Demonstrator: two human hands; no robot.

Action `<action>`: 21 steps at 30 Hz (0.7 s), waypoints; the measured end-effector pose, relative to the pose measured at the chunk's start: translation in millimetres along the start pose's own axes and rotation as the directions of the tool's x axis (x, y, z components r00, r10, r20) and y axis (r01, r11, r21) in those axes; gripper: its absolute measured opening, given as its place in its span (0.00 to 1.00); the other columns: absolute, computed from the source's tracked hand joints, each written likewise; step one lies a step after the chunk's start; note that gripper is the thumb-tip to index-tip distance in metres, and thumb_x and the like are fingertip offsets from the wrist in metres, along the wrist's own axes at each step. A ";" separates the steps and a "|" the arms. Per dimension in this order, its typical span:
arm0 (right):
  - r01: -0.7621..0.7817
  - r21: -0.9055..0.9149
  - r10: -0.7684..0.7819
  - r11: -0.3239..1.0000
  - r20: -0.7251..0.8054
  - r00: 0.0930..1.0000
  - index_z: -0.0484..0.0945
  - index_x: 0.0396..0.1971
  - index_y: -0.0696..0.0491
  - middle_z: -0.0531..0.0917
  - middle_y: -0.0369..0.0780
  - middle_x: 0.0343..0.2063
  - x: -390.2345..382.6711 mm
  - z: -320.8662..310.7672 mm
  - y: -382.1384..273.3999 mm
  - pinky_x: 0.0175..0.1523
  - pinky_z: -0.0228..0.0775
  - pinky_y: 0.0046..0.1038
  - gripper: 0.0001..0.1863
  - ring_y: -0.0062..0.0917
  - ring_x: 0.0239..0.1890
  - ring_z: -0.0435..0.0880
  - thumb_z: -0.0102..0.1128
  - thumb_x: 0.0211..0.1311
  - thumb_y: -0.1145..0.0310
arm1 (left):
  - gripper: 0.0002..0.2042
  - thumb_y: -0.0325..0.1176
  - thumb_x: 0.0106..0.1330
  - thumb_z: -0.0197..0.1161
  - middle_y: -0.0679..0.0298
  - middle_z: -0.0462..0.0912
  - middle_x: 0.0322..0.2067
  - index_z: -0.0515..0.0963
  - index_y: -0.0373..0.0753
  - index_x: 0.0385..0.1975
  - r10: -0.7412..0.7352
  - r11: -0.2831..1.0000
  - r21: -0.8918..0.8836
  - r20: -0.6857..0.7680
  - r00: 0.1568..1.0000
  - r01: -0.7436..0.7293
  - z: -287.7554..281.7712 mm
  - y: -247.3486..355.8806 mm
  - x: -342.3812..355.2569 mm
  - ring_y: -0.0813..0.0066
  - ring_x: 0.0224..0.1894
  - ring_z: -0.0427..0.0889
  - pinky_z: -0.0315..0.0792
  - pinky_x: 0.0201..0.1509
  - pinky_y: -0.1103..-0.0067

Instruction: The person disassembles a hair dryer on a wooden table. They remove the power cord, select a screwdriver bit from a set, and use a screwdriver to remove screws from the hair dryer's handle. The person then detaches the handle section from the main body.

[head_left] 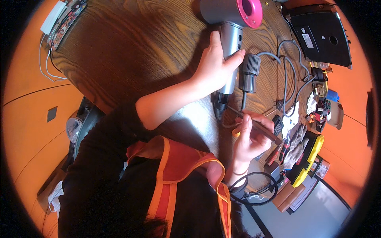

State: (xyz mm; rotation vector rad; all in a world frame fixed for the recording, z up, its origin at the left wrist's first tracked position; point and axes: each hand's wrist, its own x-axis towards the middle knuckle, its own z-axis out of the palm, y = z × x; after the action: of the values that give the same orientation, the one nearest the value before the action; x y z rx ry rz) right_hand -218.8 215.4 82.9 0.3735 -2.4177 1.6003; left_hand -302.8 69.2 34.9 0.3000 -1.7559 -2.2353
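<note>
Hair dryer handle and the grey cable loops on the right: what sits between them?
In the head view, a dark perforated cylindrical filter cage stands between the hair dryer handle, gripped by the left hand, and the grey cable loops, close beside the handle.

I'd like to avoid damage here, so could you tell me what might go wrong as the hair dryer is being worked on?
The left hand steadies only the handle of the hair dryer, so it could roll if pried. The thin tool in the right hand points toward the handle's base and might slip. The grey cable loops loosely beside it and could snag.
</note>
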 end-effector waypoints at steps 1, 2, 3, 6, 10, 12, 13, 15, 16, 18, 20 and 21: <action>-0.001 0.086 -0.001 0.996 0.029 1.000 0.70 0.31 0.59 0.79 0.45 0.28 2.2 -2.3 -0.2 0.31 0.70 0.18 0.08 0.22 0.28 0.79 0.59 0.51 0.81 | 0.18 0.33 0.59 0.59 0.62 0.71 0.25 0.58 0.36 0.41 -0.012 1.000 -0.010 -0.009 1.000 0.012 0.1 0.1 0.3 0.76 0.22 0.75 0.72 0.19 0.80; -0.034 0.188 0.020 0.981 0.076 0.997 0.70 0.31 0.59 0.79 0.45 0.28 4.5 -3.9 -0.1 0.33 0.70 0.19 0.09 0.23 0.31 0.79 0.60 0.50 0.82 | 0.17 0.33 0.59 0.59 0.62 0.71 0.25 0.58 0.35 0.40 -0.018 1.000 -0.025 -0.020 1.000 0.017 0.2 0.1 0.4 0.76 0.22 0.75 0.72 0.19 0.80; -0.144 0.278 0.102 0.950 0.160 0.982 0.71 0.31 0.60 0.79 0.48 0.31 6.0 -8.2 -2.7 0.28 0.70 0.16 0.08 0.23 0.30 0.80 0.58 0.51 0.82 | 0.17 0.33 0.59 0.59 0.62 0.71 0.25 0.59 0.35 0.40 -0.041 0.998 -0.050 -0.031 0.999 0.040 0.1 0.2 0.6 0.76 0.22 0.75 0.72 0.19 0.80; -0.148 0.287 0.094 0.946 0.194 0.977 0.71 0.32 0.61 0.79 0.51 0.33 11.4 -11.9 -5.2 0.23 0.69 0.14 0.08 0.21 0.27 0.80 0.57 0.52 0.82 | 0.17 0.33 0.59 0.59 0.61 0.72 0.25 0.59 0.34 0.39 0.019 0.999 0.031 -0.064 0.998 -0.017 0.8 -0.1 1.3 0.76 0.20 0.75 0.71 0.18 0.80; -0.165 0.159 0.154 0.973 0.080 0.985 0.72 0.32 0.60 0.80 0.48 0.31 8.3 -5.9 -7.3 0.22 0.66 0.12 0.07 0.16 0.21 0.77 0.58 0.52 0.81 | 0.18 0.33 0.59 0.59 0.62 0.71 0.23 0.58 0.34 0.39 -0.035 0.999 0.024 -0.029 0.999 0.036 0.7 -0.1 0.5 0.76 0.18 0.75 0.71 0.18 0.81; -0.220 0.038 0.222 0.975 -0.047 0.974 0.71 0.31 0.60 0.80 0.40 0.23 4.5 1.3 -5.2 0.21 0.64 0.11 0.07 0.14 0.18 0.76 0.58 0.53 0.79 | 0.18 0.33 0.59 0.59 0.62 0.71 0.22 0.58 0.34 0.39 -0.042 0.999 0.016 -0.030 0.999 0.043 1.0 0.3 0.3 0.76 0.18 0.75 0.71 0.18 0.80; -0.174 0.044 0.176 0.984 -0.075 0.981 0.70 0.32 0.59 0.79 0.41 0.22 2.3 3.7 -4.8 0.21 0.63 0.11 0.08 0.13 0.18 0.75 0.59 0.53 0.79 | 0.17 0.33 0.59 0.59 0.62 0.72 0.22 0.58 0.34 0.39 -0.027 0.999 0.031 -0.035 0.999 0.028 1.3 0.8 -0.1 0.76 0.18 0.75 0.71 0.18 0.80; -0.082 0.046 0.083 0.996 -0.024 0.996 0.68 0.35 0.58 0.79 0.44 0.26 1.0 6.6 -2.0 0.22 0.63 0.11 0.11 0.12 0.17 0.74 0.58 0.53 0.78 | 0.17 0.33 0.59 0.59 0.62 0.72 0.22 0.58 0.34 0.39 -0.013 0.997 0.070 -0.050 0.999 0.017 1.3 2.2 -1.0 0.76 0.18 0.75 0.71 0.18 0.80; -0.096 0.031 0.096 0.995 -0.024 0.995 0.68 0.36 0.58 0.79 0.46 0.29 3.0 6.0 0.4 0.24 0.64 0.11 0.11 0.13 0.18 0.75 0.58 0.53 0.79 | 0.17 0.32 0.59 0.59 0.62 0.72 0.22 0.58 0.34 0.39 0.006 0.998 0.068 -0.047 0.999 -0.003 0.9 3.1 -1.4 0.75 0.18 0.75 0.71 0.18 0.80; -0.020 0.047 0.020 0.999 -0.017 1.000 0.66 0.40 0.58 0.76 0.49 0.38 7.2 2.6 3.3 0.27 0.66 0.13 0.15 0.18 0.22 0.77 0.57 0.53 0.80 | 0.17 0.32 0.59 0.59 0.62 0.73 0.22 0.58 0.34 0.39 -0.002 0.997 0.073 -0.038 0.999 0.005 1.7 4.4 -2.2 0.75 0.18 0.76 0.71 0.18 0.80; -0.072 0.264 0.055 0.962 0.072 0.996 0.65 0.43 0.58 0.73 0.52 0.44 10.6 -3.5 3.3 0.32 0.70 0.15 0.18 0.24 0.29 0.79 0.57 0.51 0.81 | 0.17 0.32 0.58 0.59 0.61 0.73 0.22 0.58 0.33 0.38 -0.008 0.998 0.062 -0.028 1.000 0.010 1.1 4.8 -1.9 0.75 0.19 0.76 0.71 0.18 0.79; -0.120 0.349 0.074 0.930 0.140 0.987 0.65 0.44 0.58 0.72 0.52 0.45 12.5 -8.5 1.9 0.34 0.71 0.17 0.20 0.25 0.33 0.80 0.58 0.50 0.83 | 0.17 0.32 0.58 0.59 0.61 0.73 0.22 0.58 0.33 0.38 -0.008 0.998 0.070 -0.025 1.000 0.009 0.9 4.6 -1.9 0.75 0.19 0.76 0.71 0.18 0.79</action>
State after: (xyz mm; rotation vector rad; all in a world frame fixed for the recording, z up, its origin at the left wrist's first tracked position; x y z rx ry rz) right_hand -230.9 222.8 88.4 0.4306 -2.2554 2.1280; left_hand -300.8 69.6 39.6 0.3490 -1.8257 -2.1698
